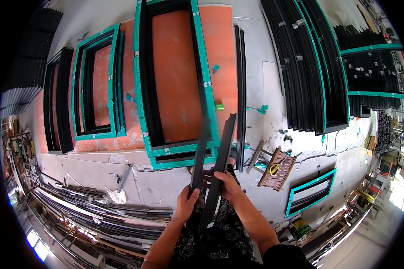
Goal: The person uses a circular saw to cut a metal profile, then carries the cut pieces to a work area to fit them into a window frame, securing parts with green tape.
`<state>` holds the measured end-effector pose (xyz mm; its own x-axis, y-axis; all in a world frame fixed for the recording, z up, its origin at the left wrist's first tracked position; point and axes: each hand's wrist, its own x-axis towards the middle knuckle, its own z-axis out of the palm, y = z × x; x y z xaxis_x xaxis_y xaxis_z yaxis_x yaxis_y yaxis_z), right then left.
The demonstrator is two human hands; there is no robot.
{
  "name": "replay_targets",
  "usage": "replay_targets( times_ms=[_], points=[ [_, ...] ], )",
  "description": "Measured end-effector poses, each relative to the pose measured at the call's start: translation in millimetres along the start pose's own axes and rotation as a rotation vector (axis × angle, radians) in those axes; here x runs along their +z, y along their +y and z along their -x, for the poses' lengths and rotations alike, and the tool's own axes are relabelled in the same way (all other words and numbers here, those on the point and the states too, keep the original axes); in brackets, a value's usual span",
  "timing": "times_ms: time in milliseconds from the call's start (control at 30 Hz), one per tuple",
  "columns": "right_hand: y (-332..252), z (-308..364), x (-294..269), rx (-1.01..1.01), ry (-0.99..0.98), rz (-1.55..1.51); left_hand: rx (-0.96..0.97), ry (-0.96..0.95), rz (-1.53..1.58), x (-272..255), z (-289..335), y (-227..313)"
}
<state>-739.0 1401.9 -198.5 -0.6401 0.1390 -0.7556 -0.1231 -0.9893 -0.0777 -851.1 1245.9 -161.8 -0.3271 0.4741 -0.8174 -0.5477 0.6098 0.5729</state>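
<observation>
My left hand (186, 202) is closed round a long dark grey metal profile (199, 161), which tilts away from me and blurs at its far end. A second dark profile (225, 145) is gripped in my right hand (229, 185), its near end reaching down toward my patterned clothing. The two pieces run side by side with a narrow gap between them. Just beyond them lies a stack of large black rectangular frames (209, 96) edged in green tape. The far end of the left profile overlaps its near right corner in view.
Smaller green-taped frames (113, 85) lie left on the orange sheet (175, 67). Two long dark bars (241, 89) rest right of it. A low stool (278, 169) carries yellow-handled scissors (274, 169). Stacked black frames (300, 67) fill the far right; loose profiles (98, 210) lie left.
</observation>
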Motion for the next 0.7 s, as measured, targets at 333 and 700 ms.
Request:
replay_targets(
  times_ms=[333, 700],
  points=[
    [-24, -2, 43, -0.025, 0.093, 0.085, 0.108, 0.019, -0.155, 10, -2, 54],
    [-318, 41, 24, -0.213, 0.333, 0.007, 0.073, 0.087, 0.091, 132, -61, 254]
  ],
)
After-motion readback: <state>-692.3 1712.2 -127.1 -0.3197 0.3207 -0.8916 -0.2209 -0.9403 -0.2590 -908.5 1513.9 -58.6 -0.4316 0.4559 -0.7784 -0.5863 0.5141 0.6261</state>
